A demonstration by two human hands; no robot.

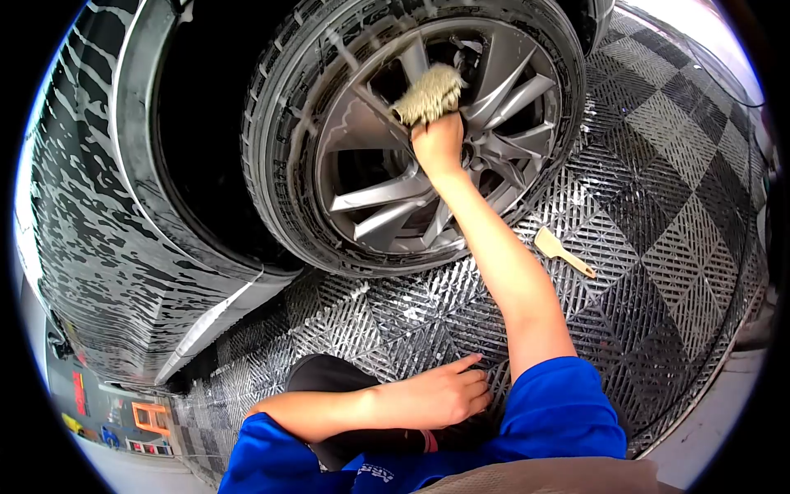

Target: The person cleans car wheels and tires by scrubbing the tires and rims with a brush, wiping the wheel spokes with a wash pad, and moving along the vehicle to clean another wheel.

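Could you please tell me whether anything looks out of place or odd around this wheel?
Only the loose brush stands out: it lies on the floor tiles beside the wheel, where it might get stepped on. I see no obvious damage.

Chequered grid floor [679, 140], dark and pale tiles, wet in places.
White light [728, 29] glares past the floor's upper right corner, where a thin dark cable [745, 103] curves; a pale strip [716, 403] borders its lower right edge; by its lower left end are an orange stool [151, 418] and a dark grey wall [100, 405].
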